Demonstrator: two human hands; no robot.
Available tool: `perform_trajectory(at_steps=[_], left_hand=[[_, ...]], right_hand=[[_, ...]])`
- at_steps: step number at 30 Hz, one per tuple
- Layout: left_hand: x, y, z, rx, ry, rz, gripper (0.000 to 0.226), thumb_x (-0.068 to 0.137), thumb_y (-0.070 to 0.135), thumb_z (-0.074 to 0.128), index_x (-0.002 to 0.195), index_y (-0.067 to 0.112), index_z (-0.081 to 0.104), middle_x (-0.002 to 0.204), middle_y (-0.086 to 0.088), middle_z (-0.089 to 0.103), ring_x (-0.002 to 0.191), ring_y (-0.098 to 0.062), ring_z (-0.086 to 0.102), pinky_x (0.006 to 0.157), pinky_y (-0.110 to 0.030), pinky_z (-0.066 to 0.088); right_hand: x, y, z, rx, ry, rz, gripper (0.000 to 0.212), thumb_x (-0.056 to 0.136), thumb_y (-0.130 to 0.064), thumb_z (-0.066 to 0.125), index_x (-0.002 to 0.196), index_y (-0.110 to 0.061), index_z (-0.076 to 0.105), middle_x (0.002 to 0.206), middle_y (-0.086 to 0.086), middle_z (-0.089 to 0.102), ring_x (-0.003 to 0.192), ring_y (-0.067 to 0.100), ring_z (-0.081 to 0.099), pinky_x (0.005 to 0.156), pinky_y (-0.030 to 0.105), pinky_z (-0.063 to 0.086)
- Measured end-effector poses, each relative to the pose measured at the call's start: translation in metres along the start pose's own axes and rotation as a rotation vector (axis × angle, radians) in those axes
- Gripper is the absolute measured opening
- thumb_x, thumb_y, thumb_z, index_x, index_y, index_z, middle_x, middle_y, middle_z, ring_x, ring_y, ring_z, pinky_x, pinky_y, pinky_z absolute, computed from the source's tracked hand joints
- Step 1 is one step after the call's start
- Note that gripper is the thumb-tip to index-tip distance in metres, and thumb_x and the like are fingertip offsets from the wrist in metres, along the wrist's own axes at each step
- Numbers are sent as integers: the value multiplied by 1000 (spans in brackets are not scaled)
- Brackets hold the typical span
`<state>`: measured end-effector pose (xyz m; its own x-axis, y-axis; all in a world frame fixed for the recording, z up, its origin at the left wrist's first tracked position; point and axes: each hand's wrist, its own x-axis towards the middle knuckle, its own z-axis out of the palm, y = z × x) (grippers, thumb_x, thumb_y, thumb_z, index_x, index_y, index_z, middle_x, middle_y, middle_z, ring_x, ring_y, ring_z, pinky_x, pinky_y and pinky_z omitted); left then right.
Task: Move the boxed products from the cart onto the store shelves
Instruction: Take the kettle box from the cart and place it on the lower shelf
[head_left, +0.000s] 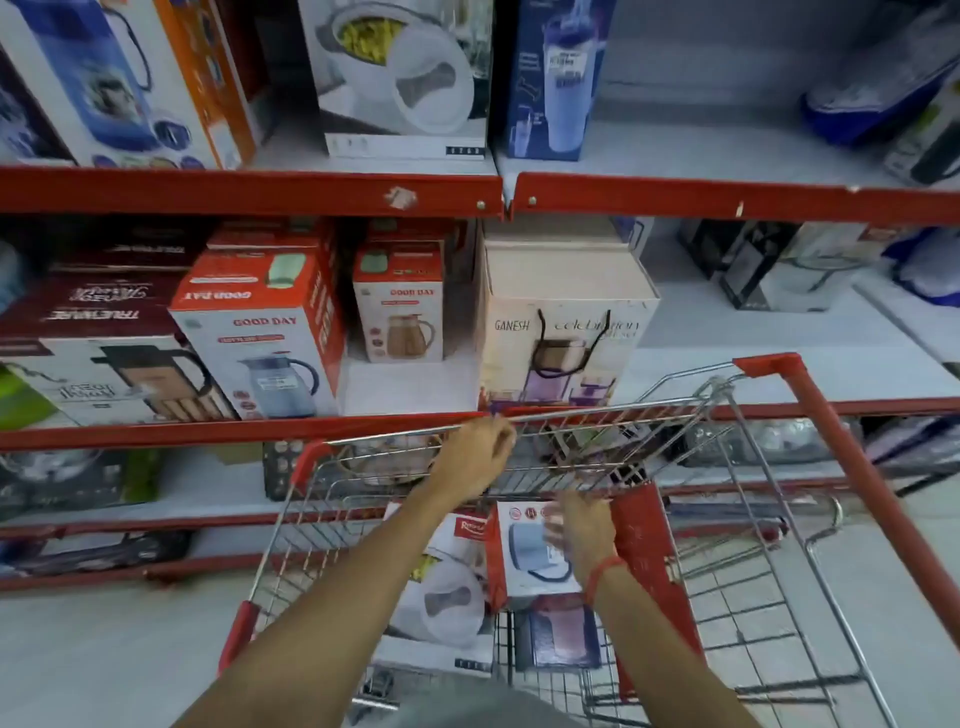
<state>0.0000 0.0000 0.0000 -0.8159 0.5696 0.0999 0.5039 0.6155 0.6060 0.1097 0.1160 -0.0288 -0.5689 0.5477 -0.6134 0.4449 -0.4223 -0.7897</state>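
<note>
The red-framed wire cart (841, 452) stands against the shelves. Inside it lie a white box picturing a casserole (441, 587), a red-and-white box picturing a blue jug (522, 556) and a dark purple box (563, 636). My left hand (475, 454) curls over the cart's far wire rim. My right hand (579, 530), blurred and with fingers spread, lies on the right side of the jug box. The middle shelf (234, 428) holds "Good Day" jug boxes (260, 332) and a cream "Ganesh" box (563, 322).
A bare stretch of the middle shelf (779, 364) lies right of the Ganesh box, and a gap sits between it and a small Good Day box (400, 306). The upper shelf (249, 189) carries tall boxes. A red flap (644, 540) stands inside the cart beside my right hand.
</note>
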Motion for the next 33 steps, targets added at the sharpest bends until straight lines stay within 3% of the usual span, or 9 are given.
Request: perform_trajectory(at_steps=[2,5,9,12,15,17,21,26,33], left_hand=[[-3,-9,25,-43,-172,-73,20,92,16,53,106,9,65,108,-11,72,97,-25,67,86,-34,54],[-8,-24,63,-34,-389,-199,28,91,14,56,118,8,62,122,-13,67,111,-27,62,96,-33,49],[5,-32,96,6,-476,-313,40,91,15,57,131,10,51,136,-15,55,122,-32,54,102,-36,45],[13,-33,115,29,-567,-328,48,90,11,57,136,8,42,142,-17,48,126,-33,50,104,-39,43],[18,-32,127,72,-706,-347,65,92,16,56,147,14,21,151,-20,33,134,-36,39,110,-45,37],[21,-32,125,89,-733,-339,71,94,25,53,150,19,9,156,-19,22,139,-38,31,114,-45,33],[14,-43,109,90,-802,-382,71,94,45,46,149,29,5,141,-19,50,116,-31,59,98,-39,47],[-32,-55,89,-126,-631,-559,63,96,31,49,149,28,16,135,-10,57,93,-17,64,72,-25,50],[-86,-51,29,-222,-264,-602,67,88,28,64,146,25,30,127,-4,65,89,-9,66,60,-10,45]], right_hand=[[13,24,-12,-11,31,167,24,96,-18,50,110,1,51,92,18,55,72,28,55,47,28,55],[33,56,-30,-22,0,299,68,93,-15,55,149,1,19,124,13,56,98,21,59,91,31,55],[42,63,-39,62,1,400,43,98,-12,45,137,5,40,132,12,54,69,8,74,90,34,57],[51,65,-39,132,88,421,30,96,-9,50,123,4,48,109,13,60,86,28,64,94,36,55],[54,68,-41,173,137,484,13,94,-3,54,104,1,47,82,15,54,73,32,53,51,36,61],[52,69,-40,173,63,497,7,96,-5,52,96,2,51,83,15,54,70,30,53,57,43,57],[44,65,-39,77,-21,450,18,96,-4,52,113,-7,49,95,14,56,71,24,62,53,37,51],[29,62,-23,-173,-87,288,40,93,3,52,131,-10,49,128,18,59,119,37,54,94,64,46],[-9,36,-15,-287,-228,65,51,92,1,56,139,-15,45,131,13,58,107,28,58,94,59,50]])
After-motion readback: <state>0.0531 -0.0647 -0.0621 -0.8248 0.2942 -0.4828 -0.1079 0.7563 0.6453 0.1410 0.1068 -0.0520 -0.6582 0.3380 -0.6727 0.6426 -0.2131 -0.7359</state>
